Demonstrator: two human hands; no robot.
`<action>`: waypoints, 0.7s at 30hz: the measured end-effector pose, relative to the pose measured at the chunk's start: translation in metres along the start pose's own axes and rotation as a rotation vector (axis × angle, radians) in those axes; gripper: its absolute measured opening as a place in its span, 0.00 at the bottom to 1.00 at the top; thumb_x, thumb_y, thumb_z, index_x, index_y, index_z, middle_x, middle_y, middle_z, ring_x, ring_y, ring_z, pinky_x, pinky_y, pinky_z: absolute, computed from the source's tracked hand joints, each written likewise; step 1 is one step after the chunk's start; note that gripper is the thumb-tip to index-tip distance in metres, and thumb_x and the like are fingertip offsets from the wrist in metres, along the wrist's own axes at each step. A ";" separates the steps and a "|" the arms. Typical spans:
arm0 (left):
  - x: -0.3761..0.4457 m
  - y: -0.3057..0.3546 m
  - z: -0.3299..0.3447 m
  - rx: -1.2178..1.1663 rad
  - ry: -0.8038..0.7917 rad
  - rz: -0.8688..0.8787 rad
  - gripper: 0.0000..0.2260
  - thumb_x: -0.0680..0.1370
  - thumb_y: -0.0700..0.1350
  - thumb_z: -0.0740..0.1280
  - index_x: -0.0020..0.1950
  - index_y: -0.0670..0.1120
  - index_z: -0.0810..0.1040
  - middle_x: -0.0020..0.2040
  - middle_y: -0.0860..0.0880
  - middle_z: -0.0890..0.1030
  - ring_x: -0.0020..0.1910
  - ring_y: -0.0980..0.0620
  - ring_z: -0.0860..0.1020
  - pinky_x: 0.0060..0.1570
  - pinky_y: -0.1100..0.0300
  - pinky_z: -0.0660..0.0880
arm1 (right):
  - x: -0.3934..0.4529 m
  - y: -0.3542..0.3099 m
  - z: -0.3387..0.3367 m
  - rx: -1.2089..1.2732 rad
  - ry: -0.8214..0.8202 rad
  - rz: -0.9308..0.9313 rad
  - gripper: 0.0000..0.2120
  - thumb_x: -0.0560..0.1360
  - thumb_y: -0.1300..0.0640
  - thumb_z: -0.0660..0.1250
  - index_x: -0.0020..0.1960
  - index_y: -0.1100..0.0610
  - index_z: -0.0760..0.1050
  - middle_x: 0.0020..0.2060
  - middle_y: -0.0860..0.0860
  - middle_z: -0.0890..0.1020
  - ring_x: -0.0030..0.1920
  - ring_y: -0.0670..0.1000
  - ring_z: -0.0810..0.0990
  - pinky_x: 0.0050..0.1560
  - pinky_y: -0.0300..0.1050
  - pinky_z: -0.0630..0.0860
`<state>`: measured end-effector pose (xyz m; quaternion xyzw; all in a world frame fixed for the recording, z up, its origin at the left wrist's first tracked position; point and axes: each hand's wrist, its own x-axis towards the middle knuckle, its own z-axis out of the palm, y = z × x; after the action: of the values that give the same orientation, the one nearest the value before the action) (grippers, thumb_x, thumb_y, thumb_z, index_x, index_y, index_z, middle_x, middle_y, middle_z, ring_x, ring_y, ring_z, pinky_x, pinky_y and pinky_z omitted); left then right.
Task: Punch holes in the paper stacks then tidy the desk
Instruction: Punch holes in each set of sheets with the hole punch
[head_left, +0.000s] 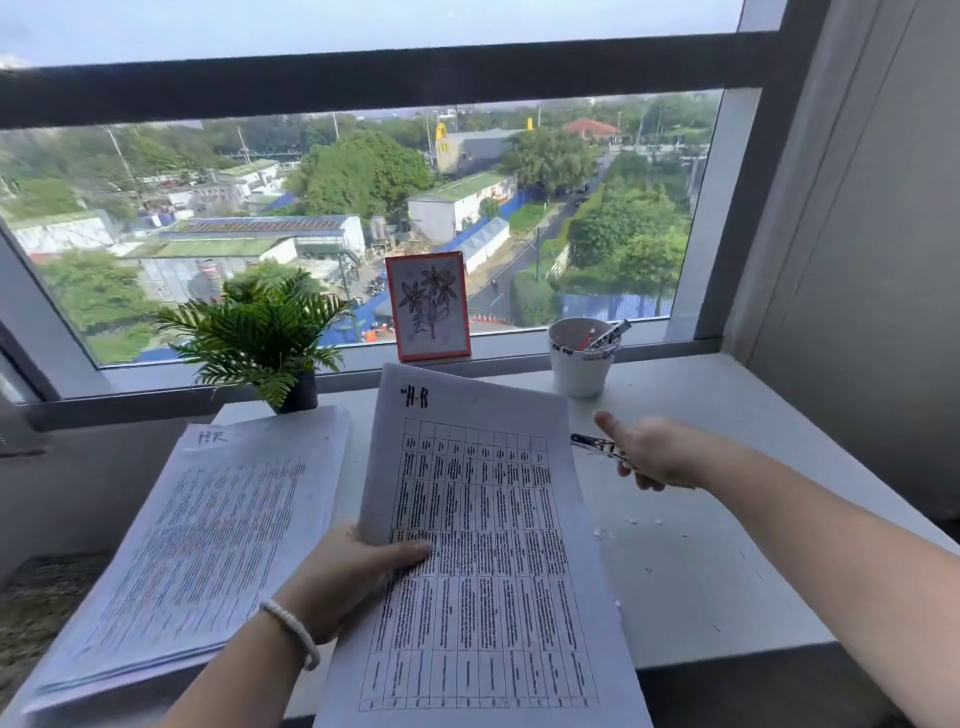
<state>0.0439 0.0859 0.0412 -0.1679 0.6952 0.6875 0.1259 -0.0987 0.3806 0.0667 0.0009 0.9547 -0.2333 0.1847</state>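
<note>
Desk: white desk (727, 587) under a wide window, its far edge against the sill.
Left stack: thick stack of white printed sheets (197, 551) lying flat at the desk's left edge, "H.R" handwritten at its top.
Held stack: white stack printed with a table grid (483, 545), marked "H-R" in black at the top, tilted up over the desk's middle and near edge.
Left hand (353, 577): clenched on the held stack's left edge, thumb on top of the page, fingers beneath; pale bead bracelet on the wrist.
Right hand (660, 452): fingers curled around a small metal punch (597, 447), thumb raised, right of the held stack.
Cup: white cup of markers (582, 358) at the far edge; its lettering is unreadable.
Scraps: tiny white paper dots (628, 522) on the desk's right half.
</note>
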 end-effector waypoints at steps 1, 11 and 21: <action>0.000 0.000 -0.001 -0.010 0.000 0.000 0.10 0.70 0.34 0.72 0.50 0.33 0.77 0.37 0.39 0.84 0.35 0.44 0.83 0.32 0.58 0.79 | 0.001 0.001 0.000 0.018 0.000 0.004 0.41 0.77 0.30 0.42 0.45 0.62 0.79 0.31 0.54 0.78 0.29 0.52 0.73 0.31 0.43 0.67; 0.002 -0.006 -0.001 -0.047 -0.037 -0.011 0.13 0.70 0.33 0.72 0.53 0.31 0.78 0.47 0.34 0.83 0.45 0.38 0.83 0.41 0.51 0.81 | 0.014 0.003 0.006 0.049 0.013 -0.027 0.36 0.79 0.34 0.44 0.40 0.61 0.78 0.30 0.55 0.79 0.30 0.53 0.74 0.32 0.43 0.67; 0.002 -0.009 -0.002 -0.116 -0.056 -0.015 0.14 0.70 0.32 0.71 0.55 0.32 0.77 0.47 0.34 0.83 0.46 0.37 0.83 0.43 0.49 0.81 | 0.021 0.012 0.011 0.084 0.022 -0.003 0.34 0.80 0.36 0.45 0.40 0.60 0.77 0.32 0.55 0.79 0.32 0.54 0.75 0.34 0.43 0.68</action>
<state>0.0455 0.0834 0.0320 -0.1608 0.6492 0.7300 0.1407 -0.1133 0.3845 0.0448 0.0096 0.9460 -0.2736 0.1735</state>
